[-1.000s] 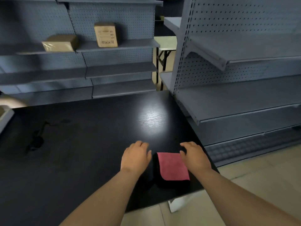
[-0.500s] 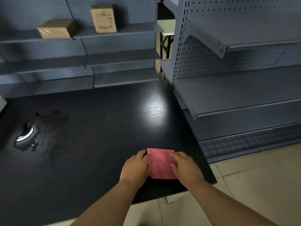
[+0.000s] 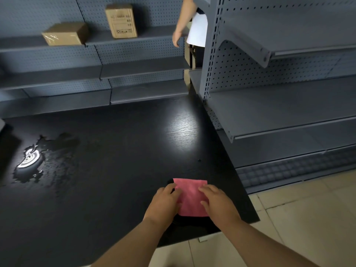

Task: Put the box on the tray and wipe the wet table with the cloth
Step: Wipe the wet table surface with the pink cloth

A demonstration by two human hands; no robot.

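Observation:
A pink cloth (image 3: 191,197) lies folded on top of a low black box (image 3: 170,181), near the front right corner of the black table (image 3: 115,151). The box is mostly hidden by the cloth and my hands. My left hand (image 3: 165,205) holds the box's left side, with its fingers over the cloth's left edge. My right hand (image 3: 217,205) holds the right side, fingers spread on the cloth. A puddle of water (image 3: 28,162) glistens at the table's left. A sliver of a white tray (image 3: 1,123) shows at the far left edge.
Grey metal shelving (image 3: 279,116) stands close on the right and behind the table. Two cardboard boxes (image 3: 65,34) (image 3: 121,21) sit on a back shelf. Another person (image 3: 192,26) stands in the gap between the shelf units. Tiled floor (image 3: 308,218) lies to the right.
My hands moved from beside the box onto it, and their fingers now cover the cloth's edges. The view tilted, showing the puddle more fully. Another person came into view at the back.

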